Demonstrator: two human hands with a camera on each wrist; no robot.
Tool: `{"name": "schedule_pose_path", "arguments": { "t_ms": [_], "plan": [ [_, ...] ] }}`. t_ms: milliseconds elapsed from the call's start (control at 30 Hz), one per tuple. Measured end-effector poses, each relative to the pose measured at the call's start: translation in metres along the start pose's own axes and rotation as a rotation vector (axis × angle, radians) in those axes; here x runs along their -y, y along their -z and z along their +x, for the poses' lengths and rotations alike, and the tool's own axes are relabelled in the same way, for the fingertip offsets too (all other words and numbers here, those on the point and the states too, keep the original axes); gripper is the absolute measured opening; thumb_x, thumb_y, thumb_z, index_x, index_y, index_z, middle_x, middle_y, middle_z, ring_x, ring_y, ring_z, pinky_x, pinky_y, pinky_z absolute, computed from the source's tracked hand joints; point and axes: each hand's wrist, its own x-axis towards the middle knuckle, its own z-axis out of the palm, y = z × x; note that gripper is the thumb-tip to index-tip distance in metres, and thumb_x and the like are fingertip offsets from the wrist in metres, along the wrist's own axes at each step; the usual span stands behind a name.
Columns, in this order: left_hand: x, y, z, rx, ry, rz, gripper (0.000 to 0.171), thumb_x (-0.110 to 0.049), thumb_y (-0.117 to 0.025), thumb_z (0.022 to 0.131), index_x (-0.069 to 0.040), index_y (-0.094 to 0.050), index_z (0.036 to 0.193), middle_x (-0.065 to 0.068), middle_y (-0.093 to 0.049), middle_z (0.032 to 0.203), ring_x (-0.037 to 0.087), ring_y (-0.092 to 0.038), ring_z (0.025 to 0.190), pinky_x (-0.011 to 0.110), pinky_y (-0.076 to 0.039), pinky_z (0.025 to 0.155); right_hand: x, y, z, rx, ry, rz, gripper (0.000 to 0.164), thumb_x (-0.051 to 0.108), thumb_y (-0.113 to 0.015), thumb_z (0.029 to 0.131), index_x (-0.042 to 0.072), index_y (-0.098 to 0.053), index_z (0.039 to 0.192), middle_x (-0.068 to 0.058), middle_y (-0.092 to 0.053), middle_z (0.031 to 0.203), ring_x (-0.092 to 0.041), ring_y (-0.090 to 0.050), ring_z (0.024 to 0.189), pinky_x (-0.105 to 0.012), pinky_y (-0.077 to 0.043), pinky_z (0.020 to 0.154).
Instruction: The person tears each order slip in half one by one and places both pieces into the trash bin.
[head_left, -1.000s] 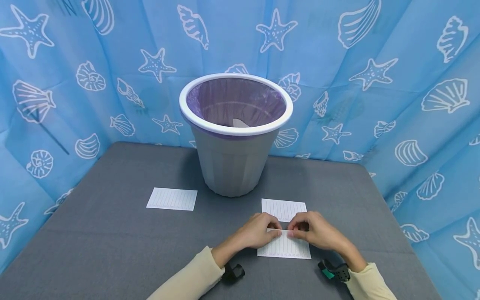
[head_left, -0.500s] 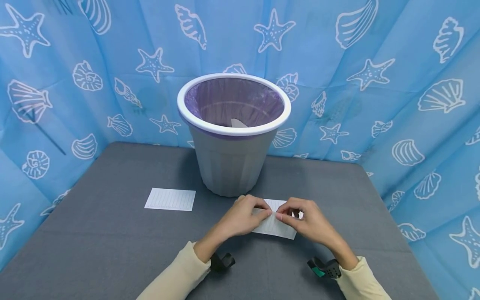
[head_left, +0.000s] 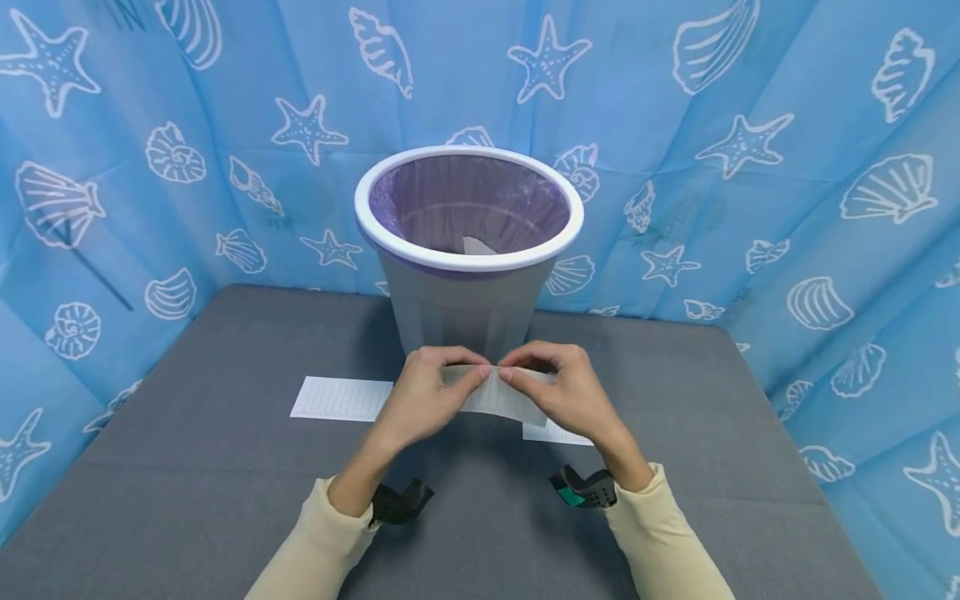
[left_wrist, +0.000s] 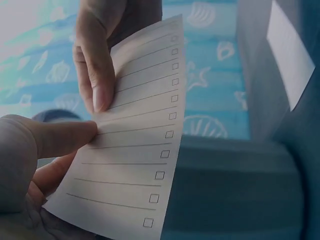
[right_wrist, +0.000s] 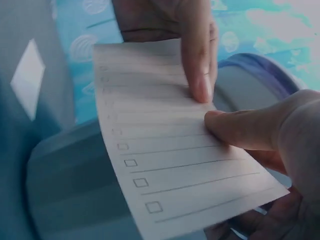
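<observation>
A sheet of checklist paper (head_left: 501, 398), ruled with lines and a column of small boxes, hangs between both hands in front of the bin. My left hand (head_left: 429, 392) pinches its top edge near the middle, thumb on the printed face. Right beside it my right hand (head_left: 564, 385) pinches the same edge, the two thumbs close together. The wrist views show the paper (left_wrist: 135, 135) bowed slightly and in one piece. Behind the hands stands a grey bin (head_left: 457, 308) with a white rim and a purple liner; a pale piece of paper (head_left: 477, 246) shows inside it.
One lined sheet (head_left: 337, 398) lies on the grey table left of the bin, partly behind the left hand. Another sheet (head_left: 553, 432) lies to the right, partly covered by the held paper and right hand. A blue seashell curtain (head_left: 637, 100) hangs behind the table.
Both hands have lifted the front right sheet off the table and carried it left and forward, up to the bin. The other sheets stay where they lay.
</observation>
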Motion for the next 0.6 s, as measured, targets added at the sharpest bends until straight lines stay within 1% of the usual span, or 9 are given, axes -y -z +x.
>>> {"name": "schedule_pose_path", "arguments": {
  "t_ms": [67,200,300,433,600],
  "plan": [
    [0.0,0.006,-0.001,-0.031,0.004,-0.003,0.014,-0.016,-0.068,0.098,-0.009,-0.079,0.104,0.001,-0.075,0.104,0.018,-0.068,0.101,0.043,-0.055,0.084,0.005,-0.005,0.007,-0.007,0.007,0.016,0.008,0.009,-0.074,0.094,0.009,-0.078,0.101,0.0,-0.074,0.095,-0.016,-0.069,0.089,-0.038,-0.055,0.081],
    [0.0,0.016,-0.002,-0.071,-0.012,-0.007,0.014,-0.015,-0.069,0.098,-0.007,-0.078,0.104,0.002,-0.075,0.104,0.019,-0.068,0.102,0.044,-0.055,0.085,0.012,-0.011,0.017,-0.025,0.01,0.04,0.009,0.009,-0.075,0.093,0.007,-0.078,0.101,-0.002,-0.074,0.097,-0.017,-0.069,0.093,-0.044,-0.054,0.087],
    [0.001,0.02,-0.002,-0.08,-0.03,-0.022,0.013,-0.014,-0.069,0.098,-0.007,-0.078,0.104,0.002,-0.075,0.102,0.018,-0.069,0.098,0.043,-0.055,0.083,0.015,-0.013,0.019,-0.044,0.006,0.053,0.009,0.009,-0.076,0.092,0.007,-0.078,0.1,-0.002,-0.074,0.096,-0.017,-0.068,0.092,-0.042,-0.054,0.083],
    [0.003,0.022,-0.002,-0.087,-0.045,-0.039,0.012,-0.014,-0.07,0.097,-0.007,-0.078,0.103,0.002,-0.075,0.101,0.017,-0.069,0.097,0.042,-0.054,0.083,0.016,-0.017,0.021,-0.065,-0.001,0.075,0.008,0.009,-0.076,0.092,0.006,-0.078,0.1,-0.003,-0.075,0.095,-0.018,-0.067,0.087,-0.036,-0.053,0.076],
    [0.002,0.022,-0.003,-0.09,-0.04,-0.053,0.014,-0.017,-0.07,0.098,-0.007,-0.078,0.104,0.002,-0.075,0.103,0.018,-0.068,0.099,0.045,-0.053,0.085,0.016,-0.019,0.021,-0.09,-0.003,0.076,0.007,0.009,-0.078,0.09,0.007,-0.078,0.097,-0.002,-0.075,0.092,-0.017,-0.067,0.084,-0.033,-0.053,0.073]
  ]
}}
